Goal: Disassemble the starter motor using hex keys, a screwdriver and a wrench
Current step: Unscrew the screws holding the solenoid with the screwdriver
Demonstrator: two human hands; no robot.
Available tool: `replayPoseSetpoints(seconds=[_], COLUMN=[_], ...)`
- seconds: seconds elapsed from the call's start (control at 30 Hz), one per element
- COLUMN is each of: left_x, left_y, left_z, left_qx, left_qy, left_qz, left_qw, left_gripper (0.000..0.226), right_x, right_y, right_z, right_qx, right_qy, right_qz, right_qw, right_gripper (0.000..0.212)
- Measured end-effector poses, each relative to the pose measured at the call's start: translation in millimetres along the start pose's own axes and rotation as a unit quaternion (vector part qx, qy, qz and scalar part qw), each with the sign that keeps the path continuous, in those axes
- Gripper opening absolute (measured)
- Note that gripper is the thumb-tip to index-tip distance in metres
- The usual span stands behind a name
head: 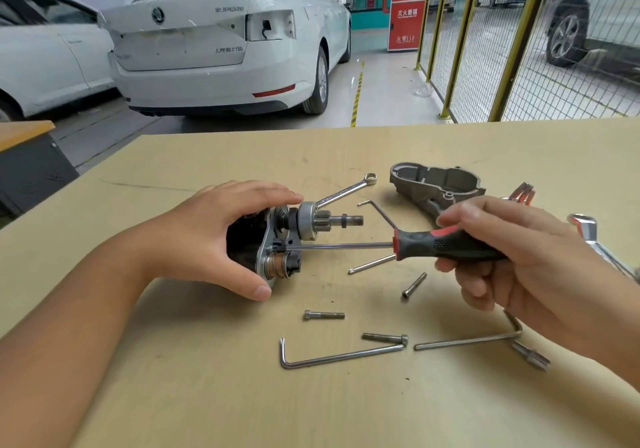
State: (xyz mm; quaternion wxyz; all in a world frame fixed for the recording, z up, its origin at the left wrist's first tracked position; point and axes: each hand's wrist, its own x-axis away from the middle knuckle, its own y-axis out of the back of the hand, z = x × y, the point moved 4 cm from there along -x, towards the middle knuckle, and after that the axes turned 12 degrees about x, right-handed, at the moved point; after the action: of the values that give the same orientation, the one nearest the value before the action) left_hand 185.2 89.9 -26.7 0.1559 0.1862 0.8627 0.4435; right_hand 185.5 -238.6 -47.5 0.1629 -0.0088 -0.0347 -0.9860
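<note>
The starter motor (pixel 277 243) lies on its side at the table's middle, pinion shaft pointing right. My left hand (pixel 211 236) grips its black body, thumb below and fingers over the top. My right hand (pixel 512 260) holds a screwdriver (pixel 446 245) by its black and red handle; the shaft runs left and its tip sits against the motor's end plate. The removed grey housing (pixel 438 184) lies behind. A combination wrench (pixel 346 191) lies beside the pinion. Hex keys (pixel 341 355) (pixel 467 340) (pixel 379 212) and several loose bolts (pixel 323 315) (pixel 414 284) (pixel 384 337) are spread on the table.
A second wrench (pixel 588 236) and a metal clip (pixel 523 193) lie at the right, partly behind my right hand. A short bit (pixel 531 355) lies near the right hex key. Beyond the wooden table (pixel 207 395) stand white cars and a yellow mesh fence.
</note>
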Motion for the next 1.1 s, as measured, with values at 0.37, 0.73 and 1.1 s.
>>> replayPoseSetpoints(seconds=[0.37, 0.73, 1.1], left_x=[0.5, -0.6, -0.3], left_y=[-0.5, -0.4, -0.8], left_z=[1.4, 0.5, 0.0], left_qx=[-0.001, -0.006, -0.009], left_qy=[0.000, -0.005, -0.003], left_qz=[-0.002, 0.002, 0.003], left_qw=[1.000, 1.000, 1.000], left_gripper=[0.110, 0.110, 0.110], right_x=[1.0, 2.7, 0.1], right_y=[-2.2, -0.9, 2.9], right_z=[-0.9, -0.2, -5.0], right_qx=[0.062, 0.010, 0.014], right_qy=[-0.001, 0.072, 0.069], right_qz=[-0.007, -0.017, 0.005], right_qw=[0.998, 0.997, 0.997], right_gripper=[0.040, 0.058, 0.070])
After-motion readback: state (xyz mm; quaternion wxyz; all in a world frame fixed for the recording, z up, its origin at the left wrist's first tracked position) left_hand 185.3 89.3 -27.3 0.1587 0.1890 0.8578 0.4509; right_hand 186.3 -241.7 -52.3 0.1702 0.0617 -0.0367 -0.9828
